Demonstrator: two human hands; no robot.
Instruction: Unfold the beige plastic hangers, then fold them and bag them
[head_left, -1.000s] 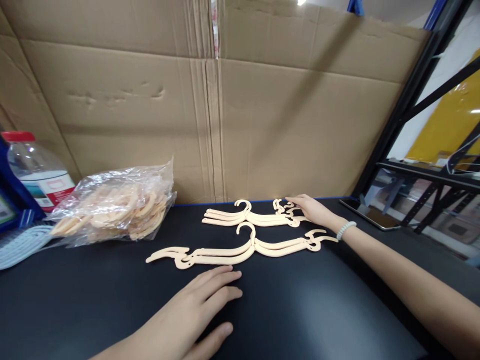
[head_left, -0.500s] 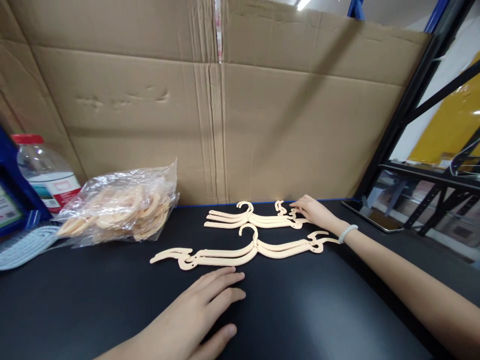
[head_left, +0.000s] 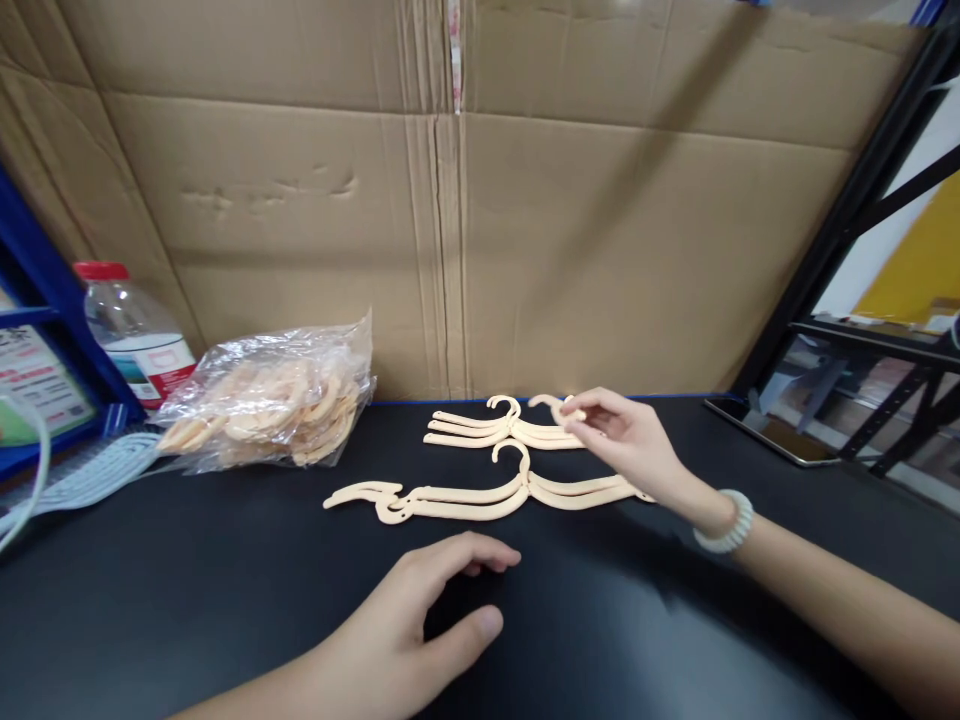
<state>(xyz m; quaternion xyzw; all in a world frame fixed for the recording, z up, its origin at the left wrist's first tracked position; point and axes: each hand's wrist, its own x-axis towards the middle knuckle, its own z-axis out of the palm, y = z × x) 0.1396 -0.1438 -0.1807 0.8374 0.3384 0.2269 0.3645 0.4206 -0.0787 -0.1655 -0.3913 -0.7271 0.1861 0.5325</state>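
Observation:
My right hand [head_left: 637,445] pinches a small peach-coloured plastic hook piece [head_left: 556,409] between thumb and fingers, raised above the back of the table. Under and behind it lies a folding hanger [head_left: 469,434] with several arms side by side; my hand hides its right end. Nearer me is a second folding hanger [head_left: 471,510], its hook upward and a curved end piece [head_left: 364,491] on its left. My fingers cover part of its right end. Just in front of this hanger hovers my left hand [head_left: 431,615], empty, thumb apart from the curled fingers.
A clear plastic bag [head_left: 262,410] of more peach-coloured hanger parts sits at the back left, beside a bottle [head_left: 142,340] with a red cap and a pale hairbrush [head_left: 101,470]. Cardboard [head_left: 315,230] walls the back. A flat dark device [head_left: 769,432] lies by the rack [head_left: 817,200] at right.
My right hand has lifted the small hook piece from the back right and brought it left and toward me. My left hand's fingers have curled. The view has shifted slightly.

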